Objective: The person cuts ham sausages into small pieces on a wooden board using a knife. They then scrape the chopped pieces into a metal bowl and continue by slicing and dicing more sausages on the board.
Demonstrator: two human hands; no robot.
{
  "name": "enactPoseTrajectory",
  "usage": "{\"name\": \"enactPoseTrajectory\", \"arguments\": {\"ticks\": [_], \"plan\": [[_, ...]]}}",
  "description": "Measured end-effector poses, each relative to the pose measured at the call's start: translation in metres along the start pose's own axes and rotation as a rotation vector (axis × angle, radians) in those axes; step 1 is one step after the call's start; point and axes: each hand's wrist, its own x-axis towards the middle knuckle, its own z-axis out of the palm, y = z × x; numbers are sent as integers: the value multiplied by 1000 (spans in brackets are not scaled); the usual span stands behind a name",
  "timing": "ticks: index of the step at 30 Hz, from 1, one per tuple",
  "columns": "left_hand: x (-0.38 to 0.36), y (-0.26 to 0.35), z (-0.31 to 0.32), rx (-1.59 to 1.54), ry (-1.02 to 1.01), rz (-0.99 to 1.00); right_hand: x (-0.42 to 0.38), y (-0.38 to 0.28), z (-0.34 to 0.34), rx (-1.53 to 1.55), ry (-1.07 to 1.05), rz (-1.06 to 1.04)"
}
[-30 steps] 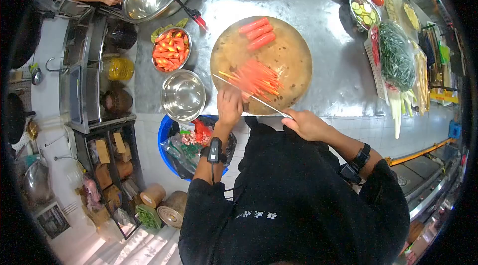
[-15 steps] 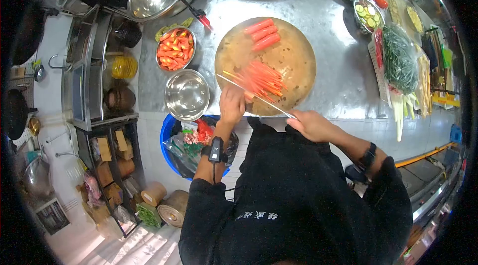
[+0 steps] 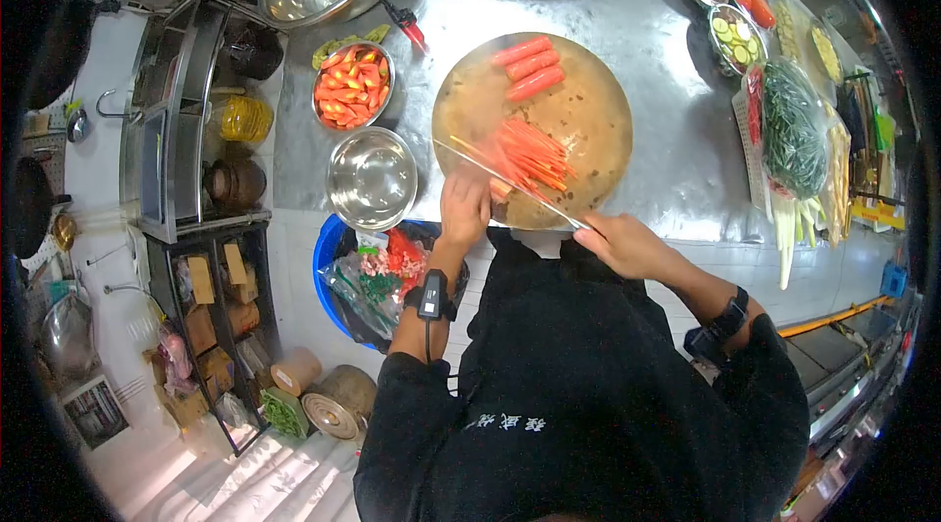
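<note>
Carrot strips [image 3: 529,154] pinned under left hand [image 3: 465,206]; right hand [image 3: 619,243] grips knife [image 3: 505,184], handle hidden.

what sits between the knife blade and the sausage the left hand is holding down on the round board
Nothing visible does. The left hand presses on the sausage piece at the near edge of the round cutting board, and the knife, gripped by the right hand, lies right beside those fingers, over the cut sausage strips.

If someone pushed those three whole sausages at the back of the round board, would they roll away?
Probably yes. The sausages are smooth, round cylinders lying loose side by side on the flat board, so a sideways push would likely roll them. They look plump and fairly firm, so they'd probably bend a little rather than flop. Their shiny skin may be slippery.
</note>
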Motion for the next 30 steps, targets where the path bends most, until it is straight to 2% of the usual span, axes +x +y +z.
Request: {"name": "enactPoseTrajectory", "arguments": {"ticks": [4, 8, 11, 17, 21, 26, 30], "plan": [[-8, -10, 7, 13, -2, -15, -10, 10, 15, 29, 29, -11], [-16, -13, 9, 2, -69, -69, 12, 29, 42, -106, 16, 10], [-6, 0, 7, 53, 62, -27, 9, 25, 35, -24, 24, 4], [-4, 0, 6, 25, 61, -12, -14, 2, 8, -7, -39, 12], [-7, -3, 6, -36, -17, -61, 11, 28, 31, 11, -5, 1], [-4, 2, 9, -18, 66, -45, 5, 24, 20, 77, 42, -29], [-6, 2, 10, -10, 119, -31, -7, 5, 9, 32, -58, 40]]}}
